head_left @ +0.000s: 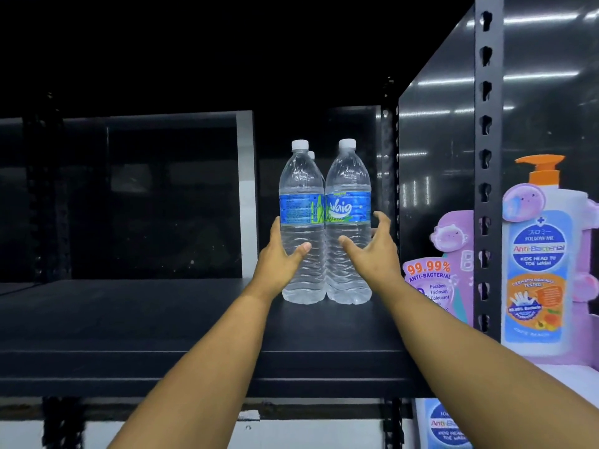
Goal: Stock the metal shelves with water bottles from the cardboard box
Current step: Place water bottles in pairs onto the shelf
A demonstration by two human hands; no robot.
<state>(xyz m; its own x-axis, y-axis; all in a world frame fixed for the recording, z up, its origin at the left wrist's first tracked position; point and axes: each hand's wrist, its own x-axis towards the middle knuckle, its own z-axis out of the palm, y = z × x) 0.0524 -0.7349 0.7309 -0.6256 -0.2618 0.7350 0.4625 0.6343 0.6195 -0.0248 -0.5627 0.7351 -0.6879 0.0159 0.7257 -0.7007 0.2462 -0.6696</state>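
Wrapping loosely round the lower body of the left bottle (pixel 302 222), the left hand (pixel 281 254) has its thumb across the front ribs and its fingers behind, so it seems to be grasping that bottle lightly; whether it is truly squeezing or only steadying I cannot tell. The right hand (pixel 372 246) is spread open with fingers splayed, cupped just beside the right bottle (pixel 348 222), perhaps brushing its side but not closed on it. Both bottles stand upright on the dark metal shelf (pixel 162 319), touching each other, labels facing out, toward the right end of the board near the perforated upright (pixel 389 189). A third white cap (pixel 311 154) peeks out behind the left bottle, so at least one more stands in a back row. To the right, beyond the front post, a cardboard display of anti-bacterial wash (pixel 538 260) fills the next bay. The rest of the shelf to the left lies bare, and the cardboard box is out of view. By my reckoning the step in hand is setting and squaring this pair in place. The next move calls for letting go without tipping them, drawing both arms back clear of the caps, and going to the box for more bottles to extend the row leftward.
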